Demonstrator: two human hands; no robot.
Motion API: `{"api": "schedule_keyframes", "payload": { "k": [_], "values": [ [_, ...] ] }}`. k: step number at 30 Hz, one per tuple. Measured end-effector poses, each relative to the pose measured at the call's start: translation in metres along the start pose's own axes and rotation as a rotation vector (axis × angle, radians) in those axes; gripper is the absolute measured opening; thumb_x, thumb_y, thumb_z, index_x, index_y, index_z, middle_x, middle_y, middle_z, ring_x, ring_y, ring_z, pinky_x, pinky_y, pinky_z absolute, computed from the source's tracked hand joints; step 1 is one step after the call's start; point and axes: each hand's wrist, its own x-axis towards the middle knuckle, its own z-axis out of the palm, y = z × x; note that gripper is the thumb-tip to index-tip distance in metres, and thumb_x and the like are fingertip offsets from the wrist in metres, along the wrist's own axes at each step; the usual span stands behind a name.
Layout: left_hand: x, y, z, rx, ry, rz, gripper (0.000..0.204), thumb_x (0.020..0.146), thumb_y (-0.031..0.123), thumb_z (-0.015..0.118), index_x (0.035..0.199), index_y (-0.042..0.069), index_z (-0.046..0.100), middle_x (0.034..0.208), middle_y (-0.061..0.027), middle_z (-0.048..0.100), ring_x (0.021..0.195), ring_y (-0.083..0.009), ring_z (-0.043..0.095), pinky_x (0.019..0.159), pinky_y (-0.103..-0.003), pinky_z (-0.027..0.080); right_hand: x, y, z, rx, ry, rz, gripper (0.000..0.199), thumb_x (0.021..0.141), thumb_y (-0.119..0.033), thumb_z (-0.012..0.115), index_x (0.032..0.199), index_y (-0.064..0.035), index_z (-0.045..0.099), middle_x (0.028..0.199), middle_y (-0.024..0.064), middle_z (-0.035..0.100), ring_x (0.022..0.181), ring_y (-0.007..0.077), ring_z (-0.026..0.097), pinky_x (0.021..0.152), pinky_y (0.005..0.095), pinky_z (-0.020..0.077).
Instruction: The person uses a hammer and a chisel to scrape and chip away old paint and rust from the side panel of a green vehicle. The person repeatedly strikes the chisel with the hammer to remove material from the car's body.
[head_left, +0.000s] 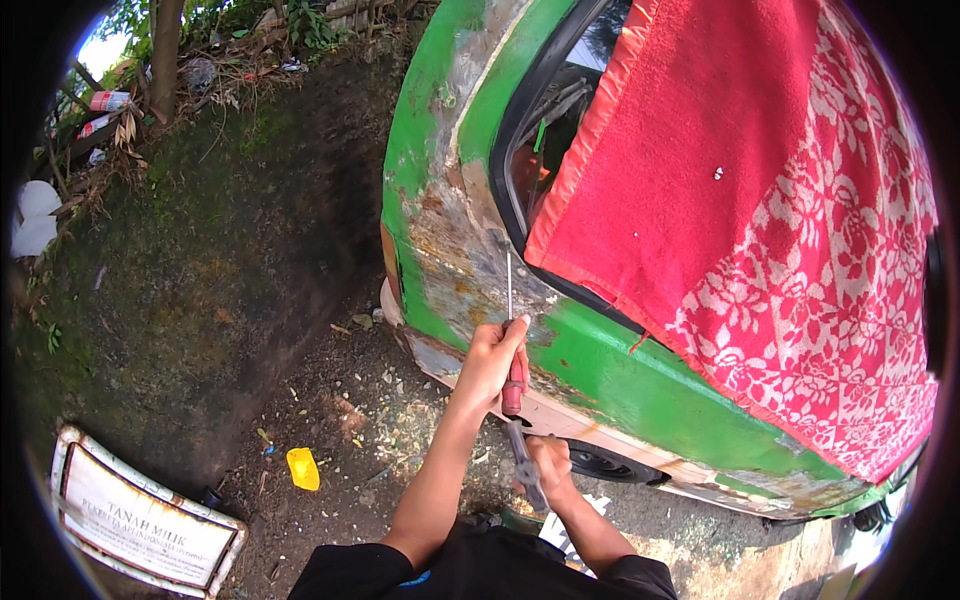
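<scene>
My left hand (488, 360) is closed round the red handle of a screwdriver (512, 398), its thin metal shaft pointing away from me. The shaft's tip lies over a bare, scraped patch on the corner of a green car body (590, 352), just below the window; whether it touches the metal I cannot tell. Lower down, my right hand (550, 468) grips a hammer (526, 470) with a grey metal head. One end of that head is at or very near the butt of the screwdriver handle. The hammer's handle is mostly hidden by my hand.
A red floral blanket (690, 130) covers the car's window and roof. Below the body a wheel (598, 462) shows. Left on the dirt ground are a yellow scrap (303, 469) and a rusty-edged white sign (140, 520). A tree trunk (165, 60) and litter stand far left.
</scene>
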Motion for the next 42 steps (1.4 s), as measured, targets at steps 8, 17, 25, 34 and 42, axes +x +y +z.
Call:
{"api": "schedule_keyframes", "payload": {
  "k": [8, 17, 25, 34, 42],
  "values": [
    [0.001, 0.0, 0.006, -0.081, -0.011, -0.003, 0.038, 0.093, 0.033, 0.056, 0.066, 0.008, 0.046, 0.047, -0.0061, 0.049, 0.035, -0.014, 0.046, 0.034, -0.028, 0.04, 0.004, -0.008, -0.005, -0.025, 0.035, -0.018, 0.02, 0.079, -0.012, 0.063, 0.075, -0.0014, 0.047, 0.058, 0.008, 0.046, 0.043, 0.0249, 0.048, 0.04, 0.0362, 0.0382],
    [0.001, -0.003, 0.005, -0.092, -0.005, 0.006, 0.037, 0.093, 0.033, 0.056, 0.068, 0.008, 0.045, 0.046, -0.0062, 0.048, 0.035, -0.0138, 0.046, 0.033, -0.028, 0.041, 0.0, 0.006, -0.017, -0.115, -0.051, 0.008, 0.017, 0.082, -0.011, 0.058, 0.075, -0.001, 0.047, 0.056, 0.0088, 0.045, 0.043, 0.0238, 0.049, 0.039, 0.0351, 0.0369],
    [0.004, -0.004, 0.011, -0.116, 0.01, 0.017, 0.038, 0.094, 0.032, 0.056, 0.068, 0.008, 0.043, 0.046, -0.0066, 0.047, 0.036, -0.014, 0.045, 0.032, -0.029, 0.04, 0.001, 0.011, -0.022, -0.117, -0.069, -0.002, 0.018, 0.083, -0.014, 0.059, 0.075, -0.002, 0.048, 0.058, 0.0068, 0.046, 0.044, 0.022, 0.049, 0.039, 0.0344, 0.0377],
    [0.003, -0.009, 0.022, -0.122, 0.054, 0.031, 0.04, 0.093, 0.034, 0.056, 0.066, 0.008, 0.043, 0.047, -0.0063, 0.047, 0.037, -0.0138, 0.045, 0.033, -0.029, 0.039, -0.001, 0.011, -0.028, -0.146, -0.118, 0.037, 0.025, 0.083, -0.017, 0.062, 0.071, -0.0018, 0.046, 0.055, 0.0069, 0.043, 0.041, 0.0205, 0.047, 0.037, 0.033, 0.0355],
    [0.001, -0.015, 0.028, -0.116, 0.085, 0.025, 0.04, 0.093, 0.035, 0.056, 0.066, 0.009, 0.043, 0.045, -0.0061, 0.047, 0.036, -0.0136, 0.045, 0.033, -0.029, 0.039, -0.008, 0.019, -0.025, -0.233, -0.001, 0.061, 0.024, 0.055, -0.001, 0.06, 0.071, -0.003, 0.042, 0.055, 0.0076, 0.039, 0.042, 0.0224, 0.042, 0.039, 0.0332, 0.03]
  ]
}}
